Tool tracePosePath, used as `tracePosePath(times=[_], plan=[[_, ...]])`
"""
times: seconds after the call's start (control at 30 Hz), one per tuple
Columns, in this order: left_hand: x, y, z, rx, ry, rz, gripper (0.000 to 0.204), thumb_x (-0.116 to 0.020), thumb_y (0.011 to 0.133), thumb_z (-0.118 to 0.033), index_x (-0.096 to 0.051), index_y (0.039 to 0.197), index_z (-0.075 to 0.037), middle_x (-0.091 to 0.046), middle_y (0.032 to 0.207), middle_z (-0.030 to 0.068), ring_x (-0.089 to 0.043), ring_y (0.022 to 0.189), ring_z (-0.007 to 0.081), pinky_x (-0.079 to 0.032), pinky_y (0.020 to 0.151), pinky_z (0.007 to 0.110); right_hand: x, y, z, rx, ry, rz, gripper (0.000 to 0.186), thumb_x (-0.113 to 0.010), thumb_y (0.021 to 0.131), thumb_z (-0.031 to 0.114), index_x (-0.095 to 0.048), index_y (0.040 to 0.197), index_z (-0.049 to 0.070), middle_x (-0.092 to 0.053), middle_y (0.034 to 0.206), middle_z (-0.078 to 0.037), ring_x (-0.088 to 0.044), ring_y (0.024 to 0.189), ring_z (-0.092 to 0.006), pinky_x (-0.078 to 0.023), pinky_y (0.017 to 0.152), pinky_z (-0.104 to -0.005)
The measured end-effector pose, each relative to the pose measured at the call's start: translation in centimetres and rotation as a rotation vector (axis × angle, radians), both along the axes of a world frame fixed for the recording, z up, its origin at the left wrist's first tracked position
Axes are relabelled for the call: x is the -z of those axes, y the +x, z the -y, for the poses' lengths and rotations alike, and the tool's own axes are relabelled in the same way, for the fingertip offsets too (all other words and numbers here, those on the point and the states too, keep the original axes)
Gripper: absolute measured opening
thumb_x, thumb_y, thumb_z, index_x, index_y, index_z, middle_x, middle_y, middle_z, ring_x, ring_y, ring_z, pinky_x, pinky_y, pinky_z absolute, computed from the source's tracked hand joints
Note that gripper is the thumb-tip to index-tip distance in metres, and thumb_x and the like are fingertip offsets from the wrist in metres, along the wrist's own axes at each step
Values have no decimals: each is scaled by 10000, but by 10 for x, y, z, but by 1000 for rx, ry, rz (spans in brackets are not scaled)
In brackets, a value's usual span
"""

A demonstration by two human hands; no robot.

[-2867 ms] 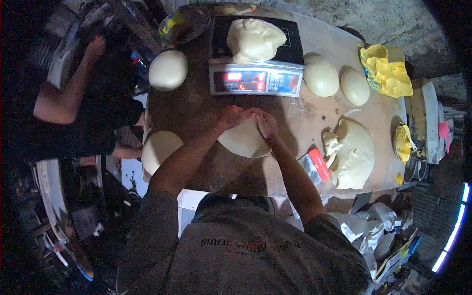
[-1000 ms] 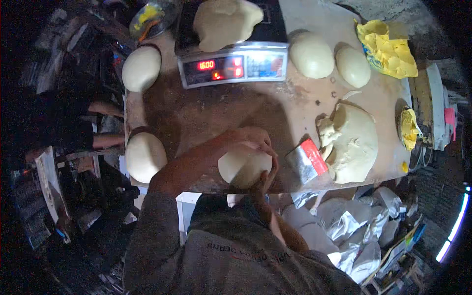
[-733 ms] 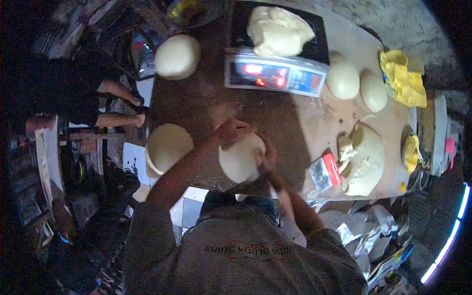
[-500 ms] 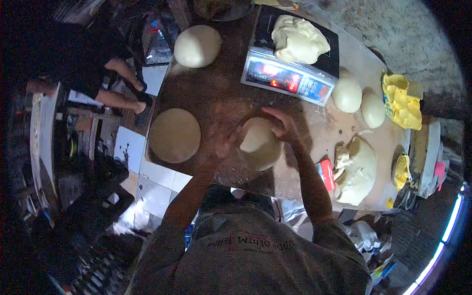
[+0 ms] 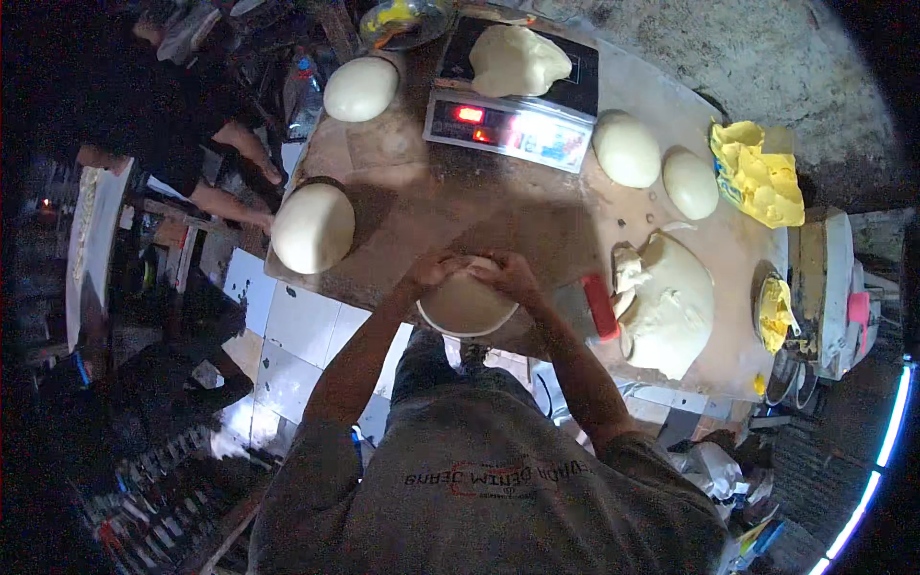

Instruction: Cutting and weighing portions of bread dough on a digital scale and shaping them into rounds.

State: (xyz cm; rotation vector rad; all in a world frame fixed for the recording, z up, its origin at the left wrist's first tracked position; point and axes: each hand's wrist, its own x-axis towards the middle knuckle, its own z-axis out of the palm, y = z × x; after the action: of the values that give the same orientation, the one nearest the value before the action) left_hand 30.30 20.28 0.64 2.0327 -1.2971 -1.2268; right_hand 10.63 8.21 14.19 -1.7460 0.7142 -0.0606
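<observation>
A pale, round dough ball (image 5: 468, 309) lies at the table's near edge, in front of my body. My left hand (image 5: 434, 271) and my right hand (image 5: 508, 276) are cupped over its far side, fingers curled and close together on the dough. Right of my right hand lies a dough scraper with a red handle (image 5: 601, 309). It rests against a large, irregular mass of dough (image 5: 673, 307). Another smooth dough ball (image 5: 312, 230) sits left of my hands.
Beyond my hands, a digital scale (image 5: 508, 129) carries a dough piece (image 5: 517, 62). More dough balls (image 5: 627, 150) stand right of it and one (image 5: 360, 89) left. Yellow fat (image 5: 762, 177) and a small bowl (image 5: 774, 316) are far right. A person (image 5: 172, 125) is at left.
Both hands have drawn the dough ball toward me, to the table's near edge. My fingers, more spread before, now come together over its far side. The view has shifted.
</observation>
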Motion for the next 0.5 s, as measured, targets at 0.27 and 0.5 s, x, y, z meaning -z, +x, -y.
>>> tracePosePath(times=[0.27,0.5], plan=[[-91,-70,10,-834,-497,-811,474,-301,902,-343,-476,1153,20,-511,1133,140,-492,1018,249,-378,885,353,67,-48,20,839,-75,516,369,-400,900,312,-556,1032,5,-543,1057,-103,-491,1009,-200,-359,908,-326],[-84,-56,20,-843,-542,-893,447,-342,883,-344,-498,1113,6,-527,1101,141,-497,1008,244,-384,884,357,8,4,-25,903,396,308,471,-369,887,404,-516,1104,13,-506,1111,-118,-481,1028,-215,-376,885,-337]])
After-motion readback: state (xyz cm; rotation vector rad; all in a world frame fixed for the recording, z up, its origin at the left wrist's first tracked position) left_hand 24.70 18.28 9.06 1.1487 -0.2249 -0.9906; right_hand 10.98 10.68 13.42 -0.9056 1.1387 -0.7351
